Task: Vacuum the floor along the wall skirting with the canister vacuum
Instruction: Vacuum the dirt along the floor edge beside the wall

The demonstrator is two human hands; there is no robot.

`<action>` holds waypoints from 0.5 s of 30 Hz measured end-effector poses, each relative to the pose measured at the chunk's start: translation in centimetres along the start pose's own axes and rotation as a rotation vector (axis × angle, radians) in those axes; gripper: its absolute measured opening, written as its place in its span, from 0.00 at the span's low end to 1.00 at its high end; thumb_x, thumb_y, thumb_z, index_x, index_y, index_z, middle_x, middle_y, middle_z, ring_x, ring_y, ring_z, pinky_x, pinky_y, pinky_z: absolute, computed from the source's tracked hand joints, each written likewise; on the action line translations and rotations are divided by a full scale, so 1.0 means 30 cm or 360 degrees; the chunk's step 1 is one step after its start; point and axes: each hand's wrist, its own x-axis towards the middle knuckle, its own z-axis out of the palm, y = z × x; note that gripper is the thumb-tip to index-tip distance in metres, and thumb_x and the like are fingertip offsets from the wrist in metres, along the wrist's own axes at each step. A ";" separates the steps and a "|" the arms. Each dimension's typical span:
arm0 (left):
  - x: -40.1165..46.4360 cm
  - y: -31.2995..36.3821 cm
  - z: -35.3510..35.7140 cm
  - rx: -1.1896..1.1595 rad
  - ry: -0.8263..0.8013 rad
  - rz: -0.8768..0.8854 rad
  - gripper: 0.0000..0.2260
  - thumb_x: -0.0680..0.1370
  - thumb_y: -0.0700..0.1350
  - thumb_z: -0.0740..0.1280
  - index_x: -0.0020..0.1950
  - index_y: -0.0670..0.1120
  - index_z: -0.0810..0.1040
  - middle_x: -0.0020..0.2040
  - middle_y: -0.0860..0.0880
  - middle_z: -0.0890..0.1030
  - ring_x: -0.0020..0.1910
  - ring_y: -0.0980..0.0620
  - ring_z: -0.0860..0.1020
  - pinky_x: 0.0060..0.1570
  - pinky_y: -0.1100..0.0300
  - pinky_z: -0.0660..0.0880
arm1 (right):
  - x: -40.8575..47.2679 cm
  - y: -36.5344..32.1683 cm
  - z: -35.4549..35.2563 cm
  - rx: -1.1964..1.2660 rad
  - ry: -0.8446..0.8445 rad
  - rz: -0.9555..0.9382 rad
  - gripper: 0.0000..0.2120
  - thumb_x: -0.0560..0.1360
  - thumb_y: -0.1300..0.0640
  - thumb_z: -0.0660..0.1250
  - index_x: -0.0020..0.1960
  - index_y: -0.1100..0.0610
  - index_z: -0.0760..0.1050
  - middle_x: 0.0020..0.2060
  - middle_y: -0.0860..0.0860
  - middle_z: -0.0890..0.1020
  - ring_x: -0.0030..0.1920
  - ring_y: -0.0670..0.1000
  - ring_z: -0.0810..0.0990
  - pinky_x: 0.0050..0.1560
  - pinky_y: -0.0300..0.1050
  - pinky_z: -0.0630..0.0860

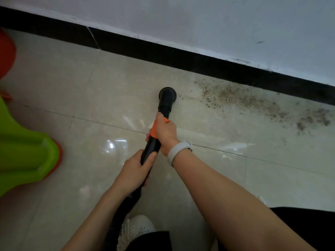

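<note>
A black vacuum wand [152, 146] with an orange collar ends in a round black nozzle [167, 94] that sits on the beige tiled floor [90, 98], a short way in front of the black skirting [181, 57]. My right hand [165, 132] grips the wand at the orange collar. My left hand [135, 172] grips the wand lower down, nearer to me. A patch of brown dirt [244, 98] lies on the floor along the skirting, to the right of the nozzle. The canister is out of view.
A green and orange plastic thing [23, 151] stands on the floor at the left. My white shoe [136, 228] shows at the bottom. The white wall [199, 20] rises above the skirting. A white band [176, 152] is on my right wrist.
</note>
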 end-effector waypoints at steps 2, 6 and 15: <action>0.012 0.013 0.024 0.0022 -0.0093 0.0006 0.14 0.78 0.53 0.62 0.39 0.45 0.69 0.29 0.46 0.75 0.21 0.55 0.72 0.25 0.60 0.70 | 0.007 -0.004 -0.048 0.0053 0.0088 -0.0015 0.12 0.79 0.51 0.59 0.44 0.58 0.65 0.29 0.55 0.71 0.23 0.52 0.72 0.27 0.43 0.75; 0.038 0.065 0.092 0.0139 -0.0364 0.0030 0.16 0.78 0.55 0.62 0.41 0.43 0.69 0.29 0.46 0.75 0.23 0.53 0.73 0.27 0.61 0.71 | 0.023 -0.012 -0.182 0.0203 0.0321 -0.0052 0.11 0.79 0.51 0.59 0.43 0.58 0.66 0.29 0.55 0.71 0.23 0.52 0.72 0.26 0.42 0.74; 0.039 0.068 0.071 0.0532 0.0295 0.0026 0.19 0.74 0.65 0.56 0.41 0.51 0.73 0.32 0.50 0.80 0.34 0.49 0.80 0.41 0.53 0.77 | 0.090 -0.060 -0.069 -0.0098 0.0311 -0.0219 0.18 0.79 0.46 0.59 0.52 0.63 0.69 0.34 0.56 0.75 0.25 0.53 0.77 0.33 0.51 0.79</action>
